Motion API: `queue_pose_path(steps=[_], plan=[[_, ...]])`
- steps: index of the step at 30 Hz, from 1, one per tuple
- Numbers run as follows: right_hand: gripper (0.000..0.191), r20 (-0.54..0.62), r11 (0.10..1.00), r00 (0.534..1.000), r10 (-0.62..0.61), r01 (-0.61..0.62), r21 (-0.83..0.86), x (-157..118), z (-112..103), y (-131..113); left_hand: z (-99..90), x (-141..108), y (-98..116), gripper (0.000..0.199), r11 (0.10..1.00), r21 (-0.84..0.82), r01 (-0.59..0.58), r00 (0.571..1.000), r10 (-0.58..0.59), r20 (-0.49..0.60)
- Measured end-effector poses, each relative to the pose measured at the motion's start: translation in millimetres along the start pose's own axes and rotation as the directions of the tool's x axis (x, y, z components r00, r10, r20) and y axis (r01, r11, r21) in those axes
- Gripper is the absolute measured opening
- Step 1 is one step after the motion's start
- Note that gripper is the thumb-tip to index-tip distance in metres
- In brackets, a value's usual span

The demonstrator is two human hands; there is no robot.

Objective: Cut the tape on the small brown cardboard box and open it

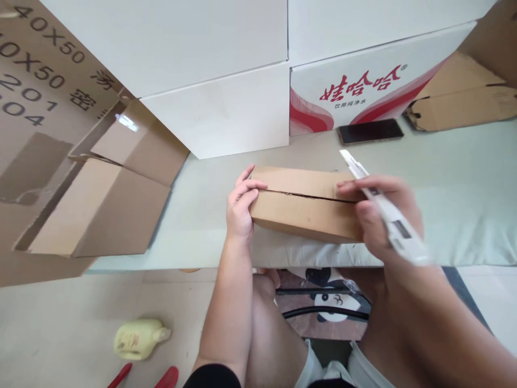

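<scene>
A small brown cardboard box point(307, 211) lies on the pale green cloth near its front edge, with a dark seam running along its top between two flaps. My left hand point(241, 207) grips the left end of the box, fingers bent over the top by the seam. In my right hand point(393, 207) is a white utility knife point(398, 229), its blade out and pointing up and to the left, away from me. The right fingertips rest at or just above the right end of the box, by the seam; actual contact is hard to make out.
White boxes point(242, 116) stand stacked behind, one with red print point(359, 94). A black phone point(370, 131) lies before it. Open cardboard boxes point(117, 210) are at left, a flattened carton point(464, 105) at right. On the floor lies a yellow bottle point(139, 338).
</scene>
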State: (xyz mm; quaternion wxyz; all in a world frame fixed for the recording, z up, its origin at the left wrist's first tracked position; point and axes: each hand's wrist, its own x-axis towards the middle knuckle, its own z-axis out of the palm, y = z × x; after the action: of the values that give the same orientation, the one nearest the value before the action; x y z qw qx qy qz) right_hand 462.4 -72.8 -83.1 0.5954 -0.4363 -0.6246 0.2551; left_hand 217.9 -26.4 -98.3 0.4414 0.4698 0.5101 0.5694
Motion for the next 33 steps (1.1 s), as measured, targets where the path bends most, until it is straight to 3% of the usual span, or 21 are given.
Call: queue_pose_path(steps=[2, 5, 8, 13, 18, 21, 23, 26, 28, 31, 33], plan=[[0.016, 0.129, 0.985, 0.992, -0.010, 0.032, -0.167, -0.3, -3.1, 0.7, -0.3, 0.5, -0.6, 0.012, 1.000, 0.000, -0.005, 1.000, 0.005, 0.002], [0.016, 0.320, 0.955, 0.947, -0.035, 0.127, -0.269, 4.2, -10.0, -0.1, -0.7, 1.3, -1.1, 0.013, 1.000, -0.004, -0.007, 1.000, 0.007, 0.008], [0.041, 0.454, 0.906, 0.891, -0.005, 0.196, -0.375, 7.3, -15.4, -0.5, -0.8, 1.6, -1.2, 0.013, 1.000, -0.005, -0.011, 1.000, 0.011, 0.010], [0.072, 0.512, 0.848, 0.857, 0.061, 0.226, -0.479, 6.0, -18.3, -0.3, -0.4, 0.9, -2.1, 0.013, 0.999, 0.025, -0.032, 0.999, 0.032, 0.008], [0.068, 0.534, 0.823, 0.841, 0.090, 0.239, -0.516, 10.1, -16.1, -5.5, 0.1, 0.2, -2.7, 0.013, 0.998, -0.021, -0.061, 0.998, 0.061, 0.014], [0.064, 0.514, 0.827, 0.855, 0.069, 0.239, -0.508, 12.8, -14.9, -8.1, -1.3, 1.9, -4.5, 0.018, 0.991, -0.109, -0.074, 0.997, 0.073, -0.017], [0.062, 0.448, 0.850, 0.892, 0.065, 0.186, -0.493, 13.8, -16.5, -8.6, -3.9, 4.2, -6.7, 0.022, 0.978, -0.201, -0.061, 0.995, 0.044, -0.088], [0.067, 0.264, 0.898, 0.950, 0.169, -0.038, -0.438, 15.1, -23.8, -7.4, -9.7, 8.4, -11.1, 0.024, 0.954, -0.299, -0.029, 0.978, -0.034, -0.206], [0.073, 0.137, 0.916, 0.960, 0.245, -0.182, -0.358, 15.7, -29.4, -4.1, -12.3, 10.9, -14.6, 0.023, 0.953, -0.302, -0.008, 0.969, -0.068, -0.238], [0.079, 0.025, 0.948, 0.956, 0.294, -0.288, -0.134, 15.2, -32.3, 6.2, -9.9, 12.4, -17.9, 0.023, 0.955, -0.297, 0.003, 0.979, -0.063, -0.193], [0.076, 0.052, 0.908, 0.915, 0.399, -0.403, 0.112, 13.6, -28.4, 15.1, -4.4, 10.4, -17.6, 0.030, 0.952, -0.305, -0.032, 0.994, -0.001, -0.106]])
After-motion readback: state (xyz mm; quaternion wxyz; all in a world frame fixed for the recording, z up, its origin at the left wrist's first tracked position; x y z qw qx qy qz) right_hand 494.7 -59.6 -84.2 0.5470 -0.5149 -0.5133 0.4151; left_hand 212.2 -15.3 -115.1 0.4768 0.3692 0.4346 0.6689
